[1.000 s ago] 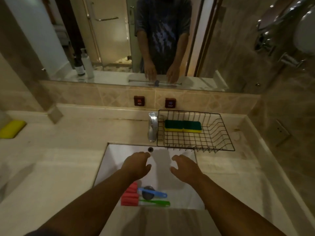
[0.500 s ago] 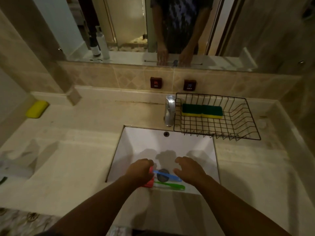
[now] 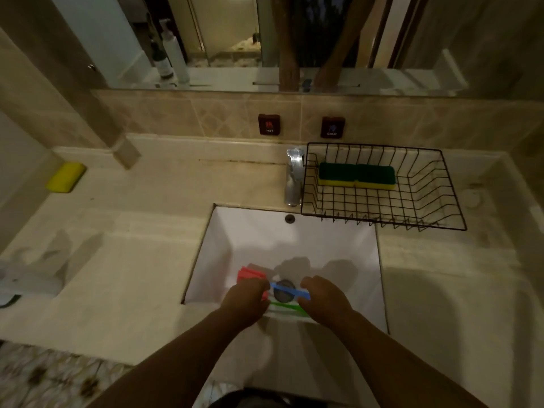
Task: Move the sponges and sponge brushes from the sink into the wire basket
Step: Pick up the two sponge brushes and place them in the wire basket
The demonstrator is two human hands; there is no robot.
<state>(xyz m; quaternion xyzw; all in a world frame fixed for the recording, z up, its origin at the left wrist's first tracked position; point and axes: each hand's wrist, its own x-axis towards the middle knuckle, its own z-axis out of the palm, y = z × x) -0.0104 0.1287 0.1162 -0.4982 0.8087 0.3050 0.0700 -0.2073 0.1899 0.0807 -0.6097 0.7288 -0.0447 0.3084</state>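
While two green-and-yellow sponges already lie side by side along the back edge of the wire basket, which sits on the counter at the sink's back right corner just beside the tap, the step in hand looks like the pickup of the sponge brushes left in the sink. From the head view, both hands are down near the front edge of the basin, over the drain. The left hand is curled over the red foam heads, fingers bent around them, though whether it grips them firmly cannot be told. The right hand covers the far ends of the blue handle and the green handle; its fingers curl downward, but whether they pinch the handles or merely rest on them is hidden. Both brushes lie across the basin floor, parallel to the front edge. Next, by my reckoning, the hands must close fully, lift the brushes clear of the basin wall, and carry them back and right over the basket's front rim, setting them in the open wire floor in front of the sponges.
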